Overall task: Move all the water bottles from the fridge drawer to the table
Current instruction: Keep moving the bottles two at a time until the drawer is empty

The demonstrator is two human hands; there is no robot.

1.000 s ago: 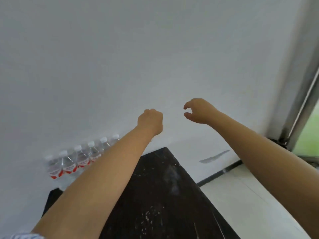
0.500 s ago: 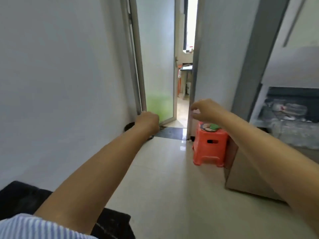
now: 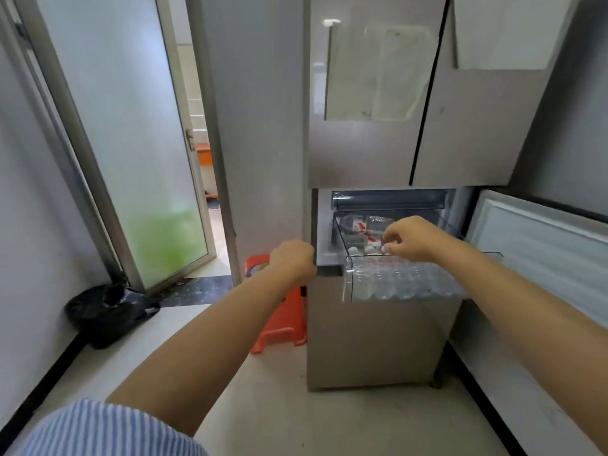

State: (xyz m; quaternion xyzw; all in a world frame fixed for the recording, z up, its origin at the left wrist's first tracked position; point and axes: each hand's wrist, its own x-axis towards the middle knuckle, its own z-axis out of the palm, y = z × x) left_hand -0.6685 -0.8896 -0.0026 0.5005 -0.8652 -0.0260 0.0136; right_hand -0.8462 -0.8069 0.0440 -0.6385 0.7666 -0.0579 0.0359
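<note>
The clear fridge drawer [image 3: 399,284] is pulled out of the grey fridge, its front showing the round bottoms of several water bottles. More water bottles [image 3: 358,225] with red-and-white labels lie further back inside. My right hand [image 3: 409,238] hovers over the drawer's front rim with fingers curled and apart, holding nothing. My left hand [image 3: 292,258] is a loose fist left of the drawer, in front of the orange stool, empty. The table is out of view.
The fridge's lower door [image 3: 539,258] stands open on the right. An orange plastic stool [image 3: 283,314] sits against the fridge's left side. A black bag [image 3: 105,311] lies by the wall at the frosted glass door [image 3: 131,143].
My view has swung right, from the dark table with its row of bottles, past the doorway, to the fridge. Both hands stayed raised and empty; the right one now reaches over the drawer.
</note>
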